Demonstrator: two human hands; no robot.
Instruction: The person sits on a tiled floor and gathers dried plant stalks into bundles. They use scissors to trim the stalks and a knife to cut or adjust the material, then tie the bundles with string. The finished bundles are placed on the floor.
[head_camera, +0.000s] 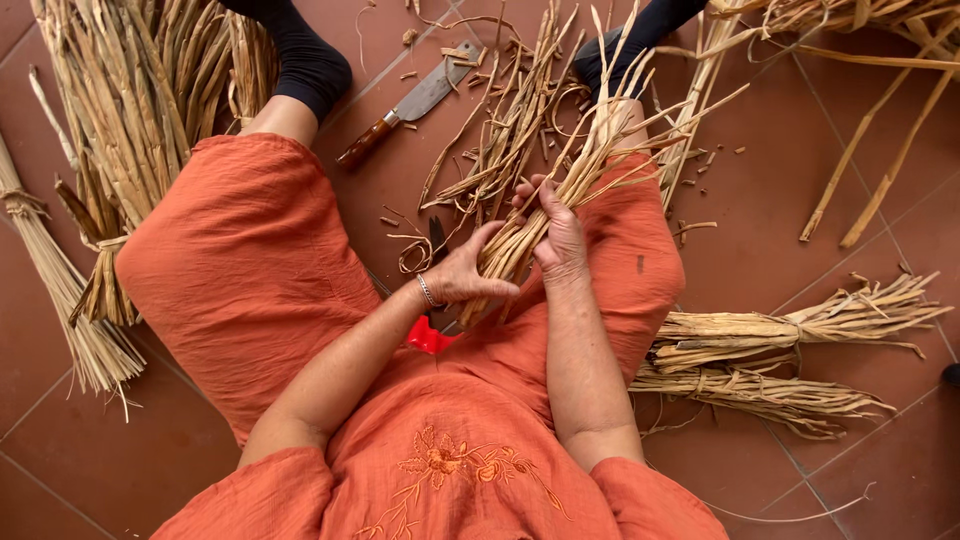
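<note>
**Straw-coloured reed bundle being gripped in both hands over the lap**

Dry, pale-tan reed strips (560, 205), flat and fibrous, are fanning out from a tight bunch that is lying across the person's lap, above the orange trousers (250, 270). The lower ends are being pinched together while the upper ends are splaying toward the floor beyond the knees.

The left hand (465, 272) is cupping the bunch from below, its fingers curling closed around the gathered stalks; a thin metal bracelet (427, 291) is sitting at the wrist. The right hand (555, 232) is wrapping over the bunch from the other side, its fingers closing on the same stalks, just beside the left hand.

A small red object (428, 337) is resting on the lap just below the left wrist. On the reddish-brown floor tiles (760, 240), a cleaver with a wooden handle (410, 105) is lying between the legs among loose scraps. Tied sheaves (780, 330) are lying to the right, and larger tied bundles (120, 120) are lying to the left.
</note>
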